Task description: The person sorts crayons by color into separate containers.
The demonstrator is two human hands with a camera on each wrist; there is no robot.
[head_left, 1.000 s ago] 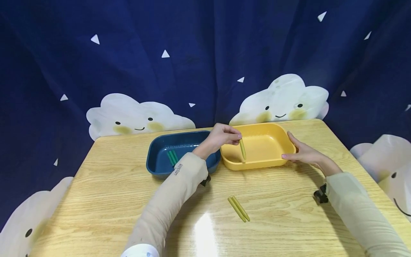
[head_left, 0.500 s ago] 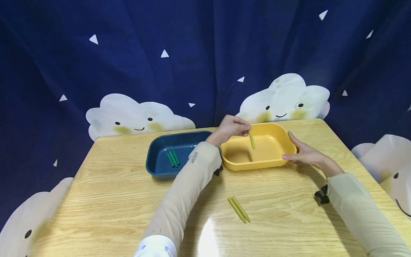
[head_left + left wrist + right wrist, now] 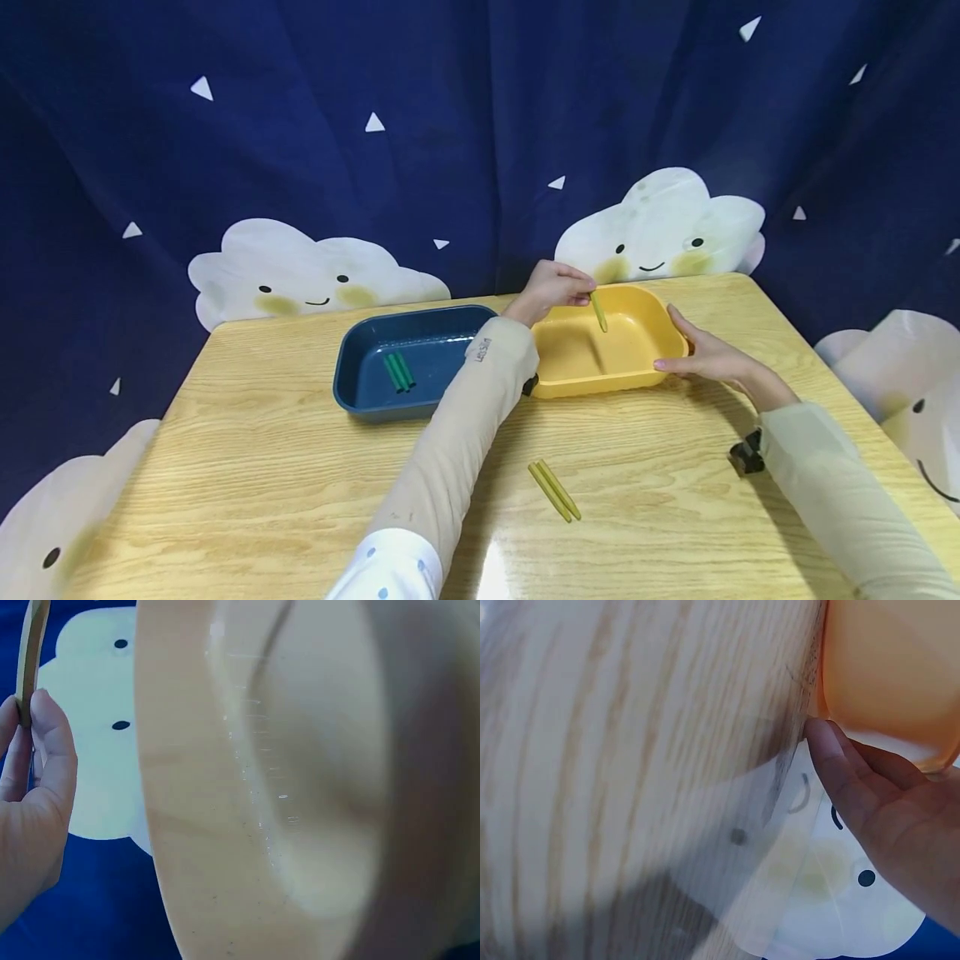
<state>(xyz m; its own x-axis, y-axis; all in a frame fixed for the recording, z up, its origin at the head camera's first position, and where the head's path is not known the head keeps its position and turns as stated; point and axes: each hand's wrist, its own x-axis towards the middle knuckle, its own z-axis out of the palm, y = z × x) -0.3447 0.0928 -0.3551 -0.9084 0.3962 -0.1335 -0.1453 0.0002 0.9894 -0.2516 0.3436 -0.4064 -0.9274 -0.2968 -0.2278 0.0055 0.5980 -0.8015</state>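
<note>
In the head view my left hand point(image 3: 557, 288) pinches a yellow crayon point(image 3: 598, 312) by its upper end. The crayon's tapered tip points down over the yellow tray point(image 3: 585, 387). In the left wrist view the thumb and fingers close on the crayon point(image 3: 31, 660), beside the tray wall point(image 3: 180, 765). My right hand point(image 3: 701, 353) holds the tray's right end, thumb at the front rim and fingers along the outer side. The right wrist view shows the thumb point(image 3: 825, 741) against the tray. Two more yellow crayons point(image 3: 554, 492) lie side by side on the table.
A dark blue tray point(image 3: 390, 413) stands left of the yellow one, partly behind my left forearm. Several green crayons point(image 3: 399, 372) lie in it. The wooden table point(image 3: 255, 467) ends at a dark blue curtain point(image 3: 420, 125) printed with clouds.
My left hand has moved right and slightly away with the crayon, from the yellow tray's left side toward its back middle. The right hand stays on the tray.
</note>
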